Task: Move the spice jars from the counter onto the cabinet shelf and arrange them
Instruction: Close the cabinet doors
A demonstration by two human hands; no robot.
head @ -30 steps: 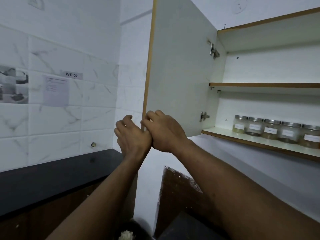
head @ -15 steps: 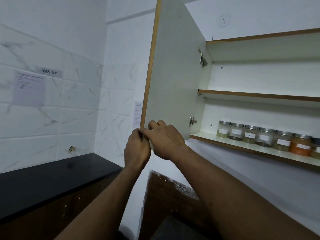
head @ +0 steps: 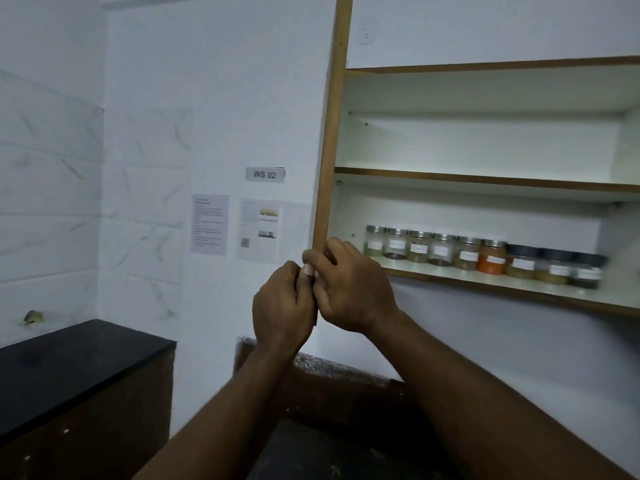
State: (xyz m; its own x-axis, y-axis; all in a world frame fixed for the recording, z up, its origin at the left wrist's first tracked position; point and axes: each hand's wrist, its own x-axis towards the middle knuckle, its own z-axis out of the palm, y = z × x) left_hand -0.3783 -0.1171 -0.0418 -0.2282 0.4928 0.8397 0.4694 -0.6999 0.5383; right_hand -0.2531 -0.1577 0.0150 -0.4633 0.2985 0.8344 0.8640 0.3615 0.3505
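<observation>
The left hand (head: 284,299) and the right hand (head: 349,289) are pressed close together, touching each other. Both have curled fingers, and both hold the bottom corner of the cupboard door (head: 332,133). The right hand's fingers wrap over the thin brown edge of the door. The left hand's thumb pushes against that same edge from the other side. The door stands out toward the camera, so only its edge shows.

Just to the right of the hands, and a little higher, is the bottom shelf (head: 485,285) of the cupboard. The jars (head: 443,249) stand on it in one neat row, side by side, with white labels facing out. The nearest jar is close to the right hand but not touching it. One orange jar (head: 491,259) sits past the middle of the row, and the jars after it have dark lids.

On the white wall left of the door hang some papers (head: 209,225) and a small sign (head: 265,174) that reads "WS 02". Far down on the left is a black surface (head: 69,368), well apart from the hands.
</observation>
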